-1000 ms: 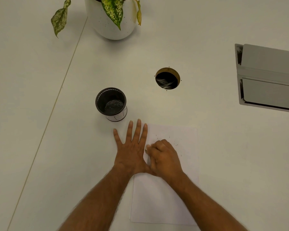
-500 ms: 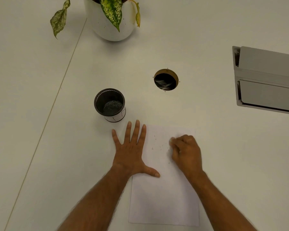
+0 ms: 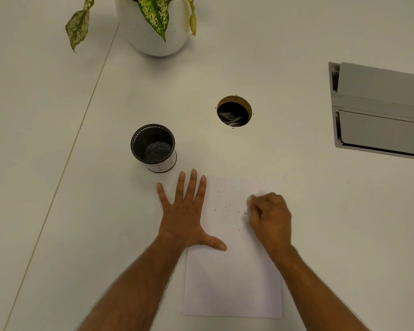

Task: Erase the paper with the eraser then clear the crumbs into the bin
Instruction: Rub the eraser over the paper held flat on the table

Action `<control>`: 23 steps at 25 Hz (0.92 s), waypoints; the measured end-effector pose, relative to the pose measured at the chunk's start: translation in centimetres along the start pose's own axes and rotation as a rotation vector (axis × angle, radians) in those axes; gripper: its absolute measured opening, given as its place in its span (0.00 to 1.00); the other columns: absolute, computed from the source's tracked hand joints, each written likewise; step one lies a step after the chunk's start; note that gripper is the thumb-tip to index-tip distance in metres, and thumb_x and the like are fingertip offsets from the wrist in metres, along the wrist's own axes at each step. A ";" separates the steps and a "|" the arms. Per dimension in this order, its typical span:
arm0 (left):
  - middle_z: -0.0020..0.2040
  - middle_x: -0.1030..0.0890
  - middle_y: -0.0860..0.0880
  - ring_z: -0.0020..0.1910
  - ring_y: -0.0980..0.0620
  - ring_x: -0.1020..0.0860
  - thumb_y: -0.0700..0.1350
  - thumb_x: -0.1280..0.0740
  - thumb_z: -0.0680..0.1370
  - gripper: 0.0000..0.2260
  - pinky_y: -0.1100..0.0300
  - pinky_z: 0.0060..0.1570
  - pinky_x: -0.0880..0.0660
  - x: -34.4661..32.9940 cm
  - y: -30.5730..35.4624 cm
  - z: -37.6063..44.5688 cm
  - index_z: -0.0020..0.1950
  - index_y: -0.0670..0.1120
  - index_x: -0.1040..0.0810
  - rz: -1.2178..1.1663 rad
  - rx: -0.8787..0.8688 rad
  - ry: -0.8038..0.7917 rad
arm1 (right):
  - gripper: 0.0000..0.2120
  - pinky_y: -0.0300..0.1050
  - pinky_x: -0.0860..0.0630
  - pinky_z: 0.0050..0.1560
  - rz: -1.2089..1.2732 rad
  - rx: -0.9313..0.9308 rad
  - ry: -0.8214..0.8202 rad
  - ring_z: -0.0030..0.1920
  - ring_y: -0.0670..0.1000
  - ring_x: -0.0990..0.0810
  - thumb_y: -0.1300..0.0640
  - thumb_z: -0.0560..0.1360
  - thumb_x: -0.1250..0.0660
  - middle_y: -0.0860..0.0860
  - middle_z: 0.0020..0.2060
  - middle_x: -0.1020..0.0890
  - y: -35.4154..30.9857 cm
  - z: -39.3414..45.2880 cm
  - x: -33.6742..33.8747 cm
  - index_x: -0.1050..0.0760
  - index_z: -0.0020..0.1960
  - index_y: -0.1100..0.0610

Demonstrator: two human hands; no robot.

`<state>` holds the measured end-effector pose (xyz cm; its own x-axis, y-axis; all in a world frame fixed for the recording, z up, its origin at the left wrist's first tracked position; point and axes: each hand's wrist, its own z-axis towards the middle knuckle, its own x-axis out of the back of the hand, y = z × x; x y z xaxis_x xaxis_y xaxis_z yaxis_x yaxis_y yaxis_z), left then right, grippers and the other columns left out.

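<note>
A white sheet of paper (image 3: 232, 283) lies on the white table in front of me. My left hand (image 3: 185, 216) presses flat on its upper left edge, fingers spread and straight. My right hand (image 3: 270, 218) sits curled on the paper's upper right part and pinches a small pale eraser (image 3: 249, 199), of which only a tip shows at the fingertips. Several dark crumbs (image 3: 227, 207) are scattered on the paper between my hands. A small black mesh bin (image 3: 153, 146) stands upright just beyond my left hand.
A round cable hole (image 3: 234, 111) opens in the table beyond the paper. A white plant pot (image 3: 153, 27) with green leaves stands at the back. A grey hinged cable box (image 3: 380, 111) sits at the right. A seam (image 3: 81, 125) runs down the table's left side.
My right hand has slid to the right across the paper with the eraser, away from my left hand. More crumbs show between them. My left hand has stayed put.
</note>
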<state>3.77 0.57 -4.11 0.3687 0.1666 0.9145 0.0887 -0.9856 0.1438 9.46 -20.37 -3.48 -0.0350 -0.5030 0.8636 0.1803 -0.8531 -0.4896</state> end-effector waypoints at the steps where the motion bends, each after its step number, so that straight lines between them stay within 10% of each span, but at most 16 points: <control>1: 0.80 0.68 0.43 0.78 0.39 0.68 0.89 0.48 0.47 0.73 0.22 0.67 0.64 0.0 0.0 0.0 0.79 0.46 0.68 0.001 -0.001 -0.004 | 0.08 0.43 0.27 0.34 -0.015 0.134 -0.047 0.36 0.53 0.25 0.62 0.74 0.30 0.52 0.32 0.22 -0.6 -1.0 -0.3 0.18 0.37 0.60; 4: 0.80 0.68 0.43 0.78 0.39 0.68 0.89 0.48 0.48 0.73 0.22 0.66 0.64 0.0 0.1 0.0 0.79 0.46 0.68 0.000 0.004 0.001 | 0.06 0.43 0.28 0.32 0.017 0.368 -0.116 0.34 0.52 0.26 0.61 0.73 0.30 0.51 0.33 0.21 -0.4 -2.6 -0.6 0.16 0.39 0.59; 8: 0.80 0.69 0.43 0.78 0.39 0.69 0.89 0.48 0.48 0.73 0.22 0.66 0.64 0.0 0.0 0.0 0.79 0.46 0.69 0.008 -0.001 -0.002 | 0.07 0.41 0.26 0.35 0.067 0.133 -0.010 0.36 0.50 0.25 0.60 0.74 0.31 0.50 0.33 0.21 -1.0 -3.2 -0.7 0.17 0.38 0.60; 13: 0.81 0.64 0.42 0.79 0.38 0.65 0.88 0.49 0.49 0.72 0.21 0.67 0.61 -0.1 0.0 0.0 0.80 0.46 0.65 0.010 -0.006 -0.004 | 0.10 0.43 0.27 0.33 0.047 0.462 -0.188 0.35 0.50 0.25 0.57 0.75 0.34 0.51 0.34 0.21 -1.6 -4.9 -1.4 0.16 0.43 0.60; 17: 0.80 0.67 0.43 0.78 0.39 0.68 0.88 0.49 0.49 0.72 0.22 0.66 0.64 -0.1 0.0 0.1 0.79 0.46 0.68 0.013 -0.004 0.000 | 0.05 0.43 0.25 0.33 0.066 0.243 -0.086 0.35 0.50 0.25 0.60 0.72 0.30 0.50 0.33 0.21 -2.1 -4.8 -1.3 0.16 0.40 0.59; 21: 0.80 0.69 0.43 0.78 0.39 0.69 0.88 0.47 0.50 0.72 0.21 0.66 0.63 -0.1 0.0 0.0 0.79 0.47 0.70 0.009 0.003 0.000 | 0.07 0.44 0.25 0.33 0.029 0.470 -0.194 0.35 0.51 0.25 0.59 0.74 0.32 0.50 0.33 0.21 -2.5 -5.5 -1.0 0.16 0.41 0.59; 23: 0.80 0.70 0.43 0.78 0.39 0.70 0.88 0.48 0.49 0.73 0.22 0.66 0.66 0.0 0.1 0.0 0.78 0.46 0.70 0.013 0.003 -0.001 | 0.04 0.45 0.22 0.36 0.110 0.197 -0.140 0.37 0.50 0.22 0.60 0.74 0.29 0.48 0.34 0.19 -2.2 -4.4 0.3 0.16 0.41 0.55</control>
<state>3.77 0.51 -4.13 0.3703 0.1542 0.9160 0.0869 -0.9875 0.1312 4.67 -19.24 -2.66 0.1297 -0.5555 0.8214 0.3643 -0.7438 -0.5605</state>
